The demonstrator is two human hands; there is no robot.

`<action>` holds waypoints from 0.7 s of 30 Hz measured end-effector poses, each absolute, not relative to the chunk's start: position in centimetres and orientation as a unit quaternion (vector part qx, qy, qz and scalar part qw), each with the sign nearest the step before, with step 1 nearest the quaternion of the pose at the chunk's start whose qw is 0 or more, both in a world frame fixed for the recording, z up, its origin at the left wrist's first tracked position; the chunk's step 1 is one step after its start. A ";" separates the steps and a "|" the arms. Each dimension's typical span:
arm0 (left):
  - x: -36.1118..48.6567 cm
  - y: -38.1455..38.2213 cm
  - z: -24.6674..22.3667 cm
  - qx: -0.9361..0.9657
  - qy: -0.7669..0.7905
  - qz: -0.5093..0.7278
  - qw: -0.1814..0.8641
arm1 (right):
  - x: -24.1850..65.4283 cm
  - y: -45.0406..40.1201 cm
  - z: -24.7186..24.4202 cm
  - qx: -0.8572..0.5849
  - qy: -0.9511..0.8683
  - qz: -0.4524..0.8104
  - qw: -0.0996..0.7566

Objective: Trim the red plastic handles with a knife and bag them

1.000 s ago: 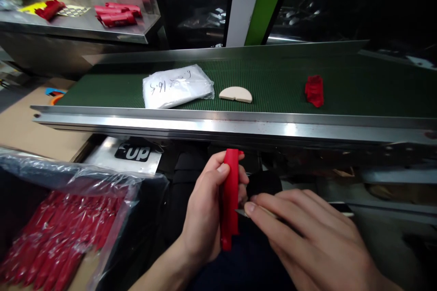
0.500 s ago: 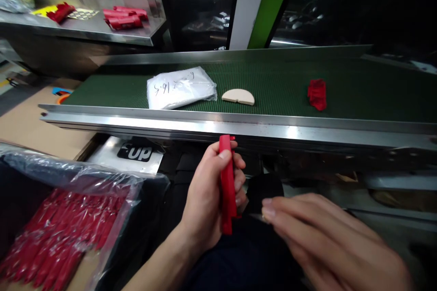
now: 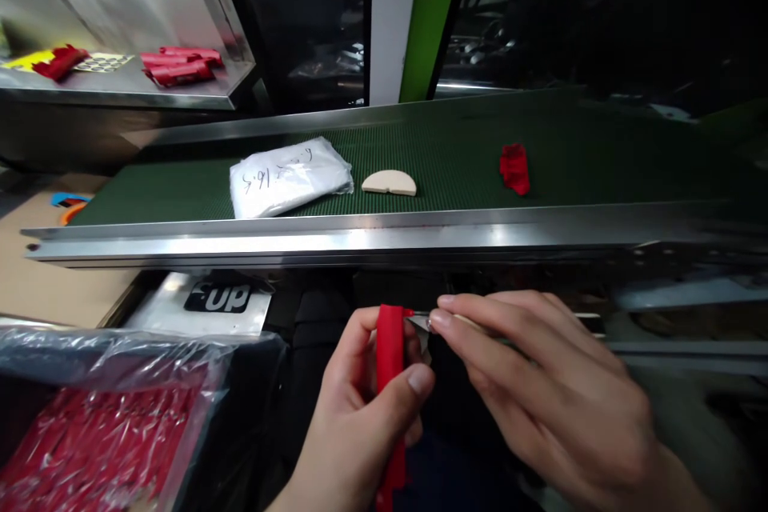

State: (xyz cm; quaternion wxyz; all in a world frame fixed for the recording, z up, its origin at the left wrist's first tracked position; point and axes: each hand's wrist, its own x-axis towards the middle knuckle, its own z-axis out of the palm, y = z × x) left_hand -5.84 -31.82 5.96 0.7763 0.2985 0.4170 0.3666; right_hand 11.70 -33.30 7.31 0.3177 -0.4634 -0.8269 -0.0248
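Note:
A long red plastic part (image 3: 390, 352) stands roughly upright in my left hand (image 3: 366, 408), with the thumb across its front and fingers behind it. My right hand (image 3: 540, 376) pinches a small knife (image 3: 423, 321) between thumb and fingertips. The thin blade points left and meets a small red tab at the top right edge of the part. Most of the knife's handle is hidden by my right fingers. Beyond my hands, a cream half-round piece (image 3: 390, 183) lies on the green conveyor belt (image 3: 444, 152).
On the belt are a white plastic packet (image 3: 291, 178) and another red part (image 3: 514, 169). The belt's metal rail (image 3: 300, 242) runs in front. Lower left, a plastic-lined box (image 3: 240, 368) holds many red parts. More red parts (image 3: 182, 66) lie on a metal shelf (image 3: 231, 88).
My right hand has moved left and up, bringing the blade to the red part's top. The part sits lower in view, and my left thumb has shifted down along it. The camera view has shifted.

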 end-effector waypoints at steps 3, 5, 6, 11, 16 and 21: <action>-5.6 -31.9 6.1 0.296 0.422 0.375 0.770 | 11.8 -33.3 7.2 -0.466 -0.824 -0.027 0.322; -5.5 -31.9 6.1 0.298 0.426 0.376 0.767 | 11.9 -33.4 7.2 -0.466 -0.824 -0.028 0.322; -5.5 -32.0 6.1 0.298 0.427 0.376 0.766 | 11.9 -33.4 7.2 -0.466 -0.824 -0.030 0.323; -5.4 -32.1 6.0 0.305 0.430 0.379 0.761 | 12.0 -33.6 7.1 -0.465 -0.823 -0.034 0.324; -5.4 -32.1 6.0 0.294 0.436 0.359 0.771 | 12.2 -33.6 6.8 -0.468 -0.827 -0.048 0.308; -5.6 -32.3 6.0 0.290 0.418 0.340 0.791 | 13.0 -33.2 6.5 -0.485 -0.817 -0.080 0.301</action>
